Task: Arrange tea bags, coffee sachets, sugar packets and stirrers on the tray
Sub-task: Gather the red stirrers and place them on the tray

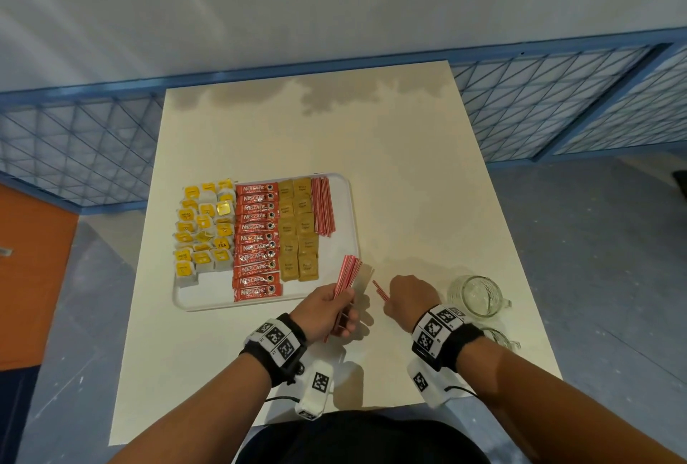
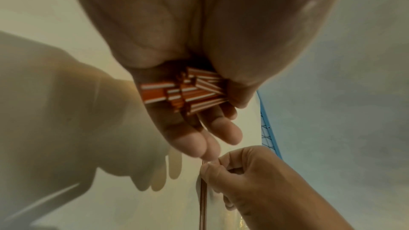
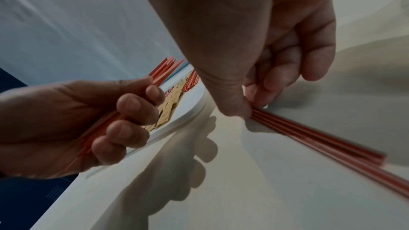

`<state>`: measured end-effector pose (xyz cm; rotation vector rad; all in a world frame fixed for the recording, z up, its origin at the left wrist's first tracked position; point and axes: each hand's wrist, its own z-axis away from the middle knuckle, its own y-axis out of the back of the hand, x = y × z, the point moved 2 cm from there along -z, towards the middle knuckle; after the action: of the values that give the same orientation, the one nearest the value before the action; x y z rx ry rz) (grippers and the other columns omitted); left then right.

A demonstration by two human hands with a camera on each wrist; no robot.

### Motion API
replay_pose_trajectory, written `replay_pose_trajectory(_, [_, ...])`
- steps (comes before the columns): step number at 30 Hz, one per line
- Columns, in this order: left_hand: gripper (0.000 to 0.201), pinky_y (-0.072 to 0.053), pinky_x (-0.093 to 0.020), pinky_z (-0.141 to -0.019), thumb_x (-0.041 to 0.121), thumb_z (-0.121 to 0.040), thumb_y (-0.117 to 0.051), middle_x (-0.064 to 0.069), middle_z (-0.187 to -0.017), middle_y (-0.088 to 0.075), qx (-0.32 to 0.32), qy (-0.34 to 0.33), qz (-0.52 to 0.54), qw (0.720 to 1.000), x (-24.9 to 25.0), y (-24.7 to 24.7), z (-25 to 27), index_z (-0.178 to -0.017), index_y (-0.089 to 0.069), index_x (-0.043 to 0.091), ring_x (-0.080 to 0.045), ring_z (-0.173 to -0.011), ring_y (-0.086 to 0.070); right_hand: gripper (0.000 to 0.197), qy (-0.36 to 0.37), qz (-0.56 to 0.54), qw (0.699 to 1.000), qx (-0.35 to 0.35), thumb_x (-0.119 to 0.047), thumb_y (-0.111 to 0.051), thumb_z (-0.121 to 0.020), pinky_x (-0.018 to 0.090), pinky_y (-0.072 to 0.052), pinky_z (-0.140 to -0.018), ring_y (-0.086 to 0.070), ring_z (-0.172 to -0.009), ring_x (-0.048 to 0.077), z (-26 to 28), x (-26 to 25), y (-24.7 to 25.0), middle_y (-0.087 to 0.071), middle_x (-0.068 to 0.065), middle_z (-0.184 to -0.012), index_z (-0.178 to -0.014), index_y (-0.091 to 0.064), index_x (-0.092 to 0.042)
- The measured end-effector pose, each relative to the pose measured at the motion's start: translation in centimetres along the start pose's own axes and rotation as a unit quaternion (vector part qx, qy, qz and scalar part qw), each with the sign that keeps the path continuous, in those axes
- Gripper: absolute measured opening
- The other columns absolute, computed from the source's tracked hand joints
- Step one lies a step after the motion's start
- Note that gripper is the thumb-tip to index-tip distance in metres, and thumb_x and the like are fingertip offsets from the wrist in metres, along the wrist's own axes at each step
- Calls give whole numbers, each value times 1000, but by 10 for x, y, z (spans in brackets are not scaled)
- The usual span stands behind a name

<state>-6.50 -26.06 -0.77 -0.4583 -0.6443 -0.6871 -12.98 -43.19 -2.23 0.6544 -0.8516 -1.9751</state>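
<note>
We see a white rectangular plastic tray [image 1: 355,225] lying on the left half of a cream rectangular surface [image 1: 409,184]. On the tray, from left to right, lie yellow-and-white tea bags [image 1: 204,229] in rough rows, a near-to-far column of red coffee sachets [image 1: 256,244], two columns of brown paper sugar packets [image 1: 299,229], and a bundle of thin red-and-white striped stirrers [image 1: 322,205] at the far right edge.

Just near of the tray's near right corner, our left hand [image 1: 327,311] grips a second bunch of red-and-white stirrers [image 1: 346,274]; its fingers [image 3: 132,109] curl round the bunch, with the far ends fanning out over the tray's corner. In the left wrist view the cut ends of that bunch show inside the closed palm.

To the right of it, our right hand [image 1: 409,300] is low over the surface, thumb and forefinger pinching the end of a few loose red-and-white stirrers [image 3: 318,139] that lie flat on the surface just right of the tray; the other fingers are curled in. The two hands are near each other but apart.

Right of the right hand stands a clear glass mug with a handle [image 1: 476,294], and just near of it, partly hidden by the wrist, a second clear glass mug [image 1: 500,339].
</note>
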Motion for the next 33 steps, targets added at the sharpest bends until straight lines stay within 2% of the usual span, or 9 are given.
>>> replay_pose_trajectory(8, [22,-51,-29,-54,24,-108,-43,-8,-73,-64,6,-3,-2,1000,-1,1,0,-104,-52,4,-19,-58,-61,10,23,28,999,-1,-22,-59,-92,29,-43,-65,-57,-72,24,0,-4,-5,-58,1,-80,-84,-56,-17])
replay_pose_trajectory(14, [21,-52,-29,-55,24,-108,-44,-8,-74,-64,17,-5,6,1000,-3,2,-2,-100,-52,7,-20,-60,-61,20,46,65,997,15,-23,-55,-94,29,-42,-64,-71,-86,27,4,-8,-7,-73,6,-95,-98,-71,-11])
replay_pose_trajectory(17, [20,-51,-29,-55,23,-108,-43,-7,-72,-64,19,-6,13,1000,-5,2,-3,-100,-51,7,-21,-60,-60,14,36,27,999,7,-28,-56,-90,29,-43,-63,-64,-74,26,4,-3,-5,-68,3,-84,-85,-62,-16])
replay_pose_trajectory(20, [19,-51,-29,-56,21,-109,-43,-7,-72,-64,26,-7,23,999,-5,1,-3,-98,-52,8,-21,-61,-60,25,12,-43,999,0,-35,-57,-83,32,-47,-58,-57,-62,22,2,5,-3,-57,-2,-65,-66,-49,-18])
replay_pose_trajectory(22, [20,-51,-29,-56,19,-109,-42,-8,-71,-63,24,-9,37,999,-2,-1,-2,-96,-52,7,-21,-61,-59,31,8,-114,993,9,-36,-59,-79,37,-50,-59,-53,-57,22,1,10,-1,-54,0,-57,-59,-50,-15])
replay_pose_trajectory(27, [24,-53,-29,-55,17,-109,-40,-9,-72,-62,15,-9,52,999,1,-6,1,-94,-53,5,-22,-61,-60,19,22,-257,965,40,-30,-69,-83,33,-54,-73,-66,-76,14,-1,20,7,-72,-1,-77,-72,-71,-14])
replay_pose_trajectory(29, [25,-54,-31,-58,20,-109,-40,-12,-78,-64,8,-9,48,999,0,-8,-1,-99,-55,2,-29,-70,-65,19,48,-317,947,29,-28,-67,-86,30,-50,-71,-61,-69,8,0,18,9,-69,-8,-74,-72,-70,-17])
replay_pose_trajectory(31, [32,-55,-32,-62,25,-109,-41,-15,-82,-68,-8,-10,35,999,0,-11,-1,-105,-58,-2,-34,-79,-67,22,59,-414,908,18,-29,-67,-90,30,-45,-66,-52,-58,4,2,13,12,-61,-12,-64,-73,-69,-14])
replay_pose_trajectory(33, [32,-55,-32,-59,25,-109,-41,-15,-82,-70,-10,-7,36,999,1,-14,-2,-105,-58,-2,-31,-72,-68,21,47,-501,864,8,-28,-67,-93,29,-43,-62,-47,-52,4,4,9,14,-56,-12,-59,-82,-72,-11])
